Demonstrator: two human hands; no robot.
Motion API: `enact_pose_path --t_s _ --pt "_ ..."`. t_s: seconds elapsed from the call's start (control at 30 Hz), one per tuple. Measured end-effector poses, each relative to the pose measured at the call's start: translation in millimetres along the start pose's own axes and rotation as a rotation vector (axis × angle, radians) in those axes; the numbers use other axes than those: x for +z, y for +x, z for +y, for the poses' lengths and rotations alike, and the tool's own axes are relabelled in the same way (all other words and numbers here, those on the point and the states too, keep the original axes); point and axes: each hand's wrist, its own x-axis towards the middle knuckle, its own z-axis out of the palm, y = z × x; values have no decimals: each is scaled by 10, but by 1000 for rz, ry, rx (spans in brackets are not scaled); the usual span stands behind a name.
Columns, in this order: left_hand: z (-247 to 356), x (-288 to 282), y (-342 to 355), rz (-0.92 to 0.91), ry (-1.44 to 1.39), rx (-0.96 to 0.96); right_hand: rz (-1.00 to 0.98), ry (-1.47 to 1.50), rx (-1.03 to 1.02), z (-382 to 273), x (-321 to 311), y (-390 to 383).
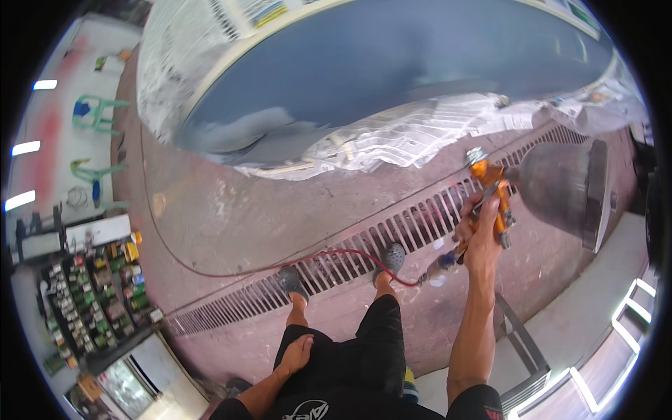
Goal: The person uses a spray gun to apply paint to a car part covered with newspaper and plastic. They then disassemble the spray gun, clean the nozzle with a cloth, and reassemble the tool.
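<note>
My right hand (481, 234) is wrapped round the handle of an orange spray gun (498, 203). The gun is tilted on its side, its silver nozzle pointing toward the panel, and a large grey paint cup (556, 185) sticks out to the right. From its handle end, through a fitting, a thin red hose (350, 250) runs off to the left. My left hand (297, 353) lies against my black shorts, holding nothing, fingers loosely extended. Ahead is a smooth blue-grey car panel (392, 70), apart from the gun, with newspaper masking (413, 129) along its lower edge.
A slotted floor grate (315, 276) crosses the floor under my shoes. At the left stand green plastic chairs (98, 115) and a rack of cans (94, 297). A grey metal stand (521, 336) is at the lower right, beside bright light tubes (626, 322).
</note>
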Motion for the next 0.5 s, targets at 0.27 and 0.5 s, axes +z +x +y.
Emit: enact_pose_path --t_s 0.27,0.5 --pt "-131 -359 -70 -119 372 -517 35 32 90 -26 1417 -817" --pt "-573 -611 -213 -119 329 -502 -17 -19 112 85 2436 -1195"
